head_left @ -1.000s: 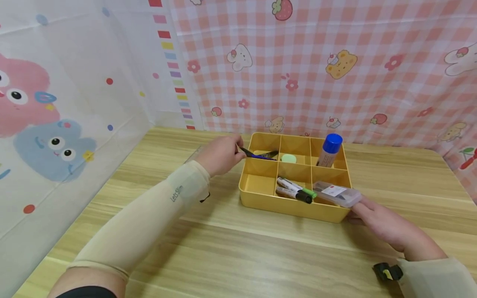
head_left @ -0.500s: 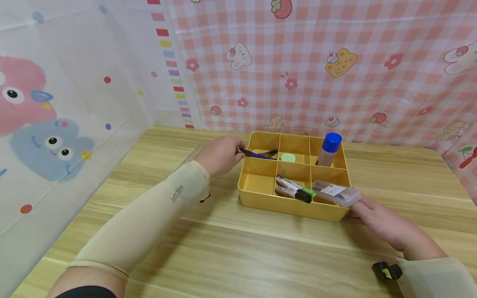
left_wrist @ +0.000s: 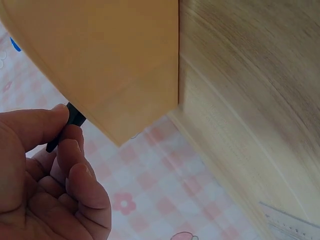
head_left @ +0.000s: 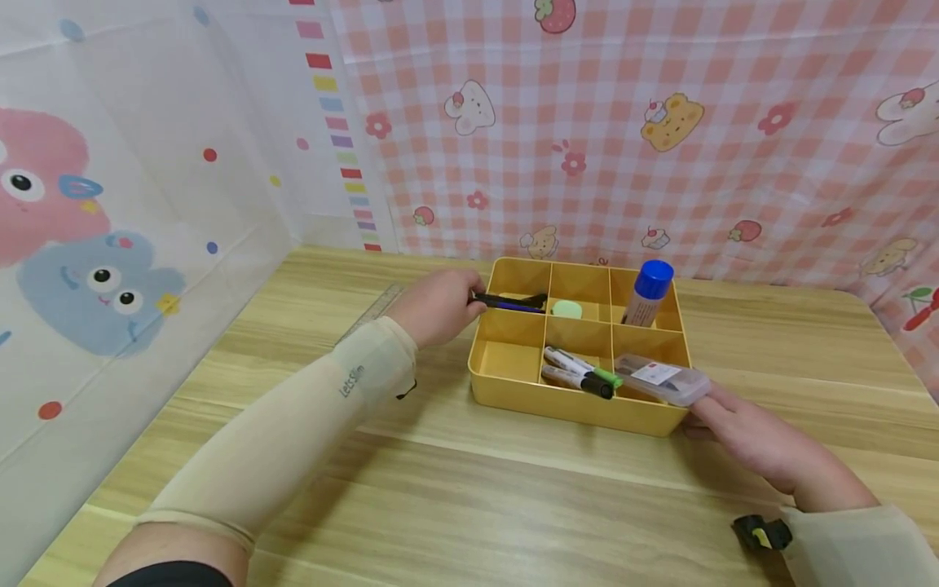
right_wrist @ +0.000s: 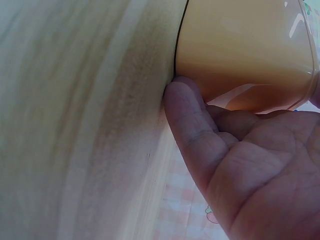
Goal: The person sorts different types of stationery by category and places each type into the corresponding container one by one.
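In the head view a yellow six-compartment desk organizer (head_left: pixel 524 399) stands on the table. My left hand (head_left: pixel 440 306) is at its left rim, pinching the end of a slim black pen-like item (head_left: pixel 524 298) between thumb and fingers. That item reaches into the back left compartment, alongside something blue. The left wrist view shows its dark end (left_wrist: pixel 75 116) at the rim, between my fingertips. My right hand (head_left: pixel 756 444) holds the organizer's front right corner. In the right wrist view one finger (right_wrist: pixel 187 107) touches the wall low down, near the table.
Two markers (head_left: pixel 579 373) lean in the front middle compartment. A clear plastic case (head_left: pixel 663 381) lies in the front right one. A blue-capped glue stick (head_left: pixel 650 292) stands at back right, a pale green round item (head_left: pixel 567 310) at back middle. A ruler (head_left: pixel 370 312) lies left.
The black item in my left hand has tilted flatter and now lies along the other dark item in the compartment. The left hand has barely shifted; the right hand has stayed at the corner.
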A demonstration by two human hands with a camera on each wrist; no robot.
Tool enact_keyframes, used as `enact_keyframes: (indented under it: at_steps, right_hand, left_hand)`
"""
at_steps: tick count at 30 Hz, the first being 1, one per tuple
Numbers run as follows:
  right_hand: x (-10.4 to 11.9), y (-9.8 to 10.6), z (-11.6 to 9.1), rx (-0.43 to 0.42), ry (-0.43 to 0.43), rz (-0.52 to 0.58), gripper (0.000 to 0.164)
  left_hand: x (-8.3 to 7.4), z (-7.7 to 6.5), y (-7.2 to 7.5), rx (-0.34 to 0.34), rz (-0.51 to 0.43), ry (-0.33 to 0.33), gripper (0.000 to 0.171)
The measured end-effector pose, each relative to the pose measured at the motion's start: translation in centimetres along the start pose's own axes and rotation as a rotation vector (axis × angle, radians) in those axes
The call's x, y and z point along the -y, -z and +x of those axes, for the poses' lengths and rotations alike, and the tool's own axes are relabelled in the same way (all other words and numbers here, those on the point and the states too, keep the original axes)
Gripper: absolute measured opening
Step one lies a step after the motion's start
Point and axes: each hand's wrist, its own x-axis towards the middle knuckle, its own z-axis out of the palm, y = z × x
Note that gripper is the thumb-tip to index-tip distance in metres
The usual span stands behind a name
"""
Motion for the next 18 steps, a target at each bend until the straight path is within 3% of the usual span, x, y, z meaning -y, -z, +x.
enact_keyframes:
  at_steps: [18]
  right_hand:
    - [-0.15,0.19,-0.01,-0.019,-0.008,-0.034,0.063]
  left_hand:
    - [-0.28,0.13,-0.35,0.019,0.014,-0.022,0.015]
